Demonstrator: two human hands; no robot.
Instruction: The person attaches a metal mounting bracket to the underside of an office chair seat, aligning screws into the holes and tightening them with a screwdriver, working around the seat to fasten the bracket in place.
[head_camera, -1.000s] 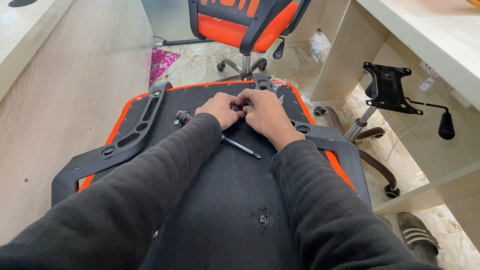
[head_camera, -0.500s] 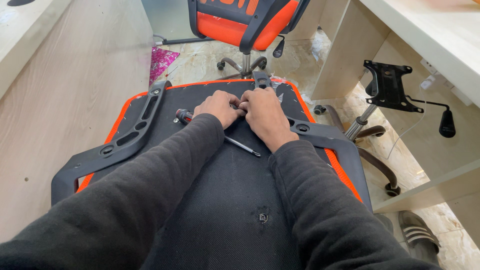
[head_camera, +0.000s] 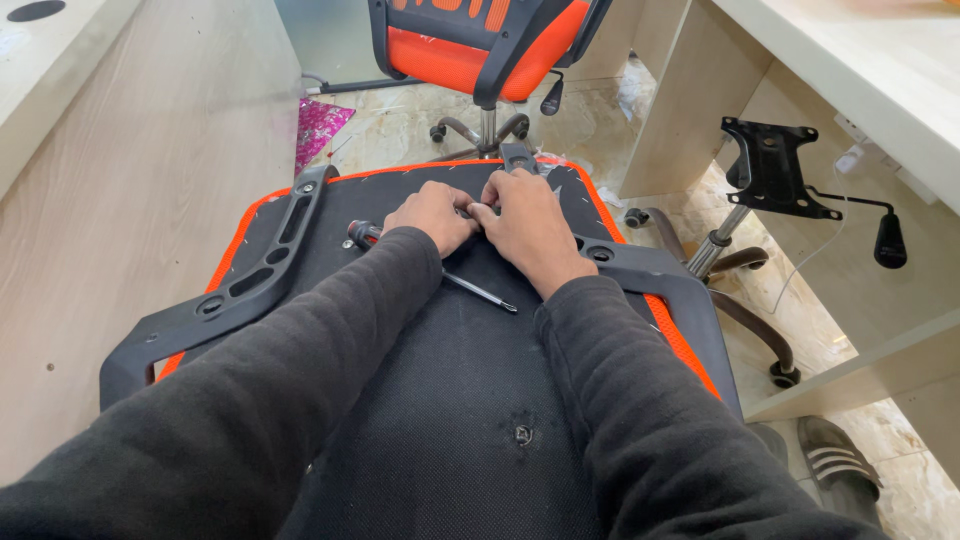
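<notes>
head view: a person's two arms in dark sleeves reach forward over an upturned chair seat, seen from above.
left wall: a pale wood panel (head_camera: 120, 200) runs along the left edge, beside the seat.
pink scrap: a shiny pink piece (head_camera: 318, 125) lies on the marble floor (head_camera: 400, 95) beyond the seat's far left corner.
left armrest bracket: a black plastic bracket (head_camera: 250, 285) lies along the left side of the seat, touching it.
chair seat: the seat underside (head_camera: 470, 400), black fabric with an orange edge, fills the middle and lies flat below the arms.
screwdriver: a screwdriver (head_camera: 470, 288) with a black and red handle rests on the seat fabric, its shaft passing under the left forearm and its tip pointing right.
left hand: the left hand (head_camera: 432, 215) is curled with knuckles up at the far middle of the seat, fingers pinched against the right hand's; what they pinch is too small to tell.
right hand: the right hand (head_camera: 530, 225) is closed likewise, thumb and fingertips meeting the left hand's, touching the seat near its far edge.
far chair: an assembled orange and black chair (head_camera: 480, 50) stands on the floor beyond the hands.
right armrest bracket: a second black bracket (head_camera: 650, 280) lies along the seat's right side.
chair base: a wheeled base with a black tilt plate (head_camera: 770, 180) on top stands right of the seat, under the pale desk (head_camera: 860, 70).
sandal: a dark sandal (head_camera: 840, 465) is at the lower right.
</notes>
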